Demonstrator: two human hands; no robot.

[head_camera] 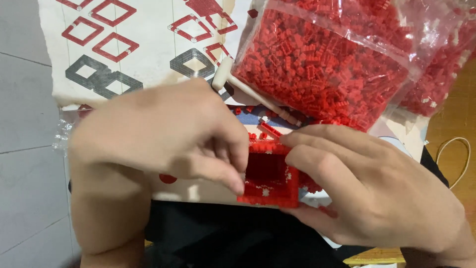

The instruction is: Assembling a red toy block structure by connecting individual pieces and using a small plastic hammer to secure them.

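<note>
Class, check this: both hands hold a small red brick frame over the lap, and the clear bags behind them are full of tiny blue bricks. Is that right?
Not quite. The head view shows the clear bags full of tiny red bricks, not blue. The rest stands: the left hand and right hand hold the small red brick frame.

A white sheet [148, 54] printed with red and grey diamond outlines lies spread flat across the top of the view. To the left of the sheet runs a floor [25, 124] of pale grey tiles with thin dark joints. Far to the right of the sheet shows a strip of warm brown wooden surface [453, 134], and on it a thin pale cord [458, 154] bends in a loop. The light is soft and even
</note>
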